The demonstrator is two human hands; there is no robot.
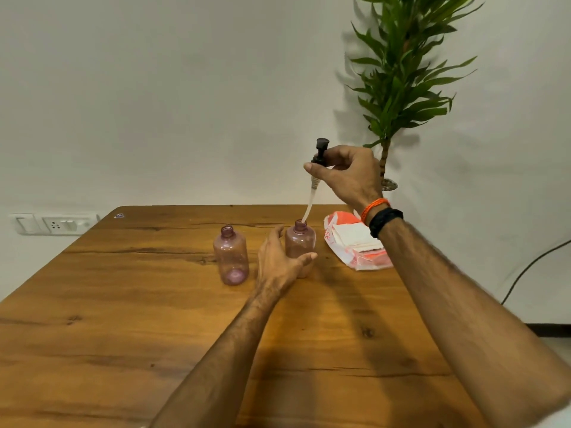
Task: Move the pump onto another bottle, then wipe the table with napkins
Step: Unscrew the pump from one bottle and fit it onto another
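Note:
Two clear pink bottles stand upright on the wooden table (123, 319). The left bottle (231, 256) is open-necked and untouched. My left hand (279, 261) wraps around the lower part of the right bottle (299, 239). High above that bottle my right hand (346, 177) pinches the dark pump (320, 149) by its collar. The pump's pale dip tube (309, 208) slants down and its tip sits in the right bottle's neck. A torn red-and-white pack of white napkins (355, 239) lies just right of the bottles, partly behind my right forearm.
A tall green potted plant (401, 72) stands behind the table's far right corner. White wall sockets (54, 223) are on the wall at left. A black cable (531, 267) hangs off to the right of the table.

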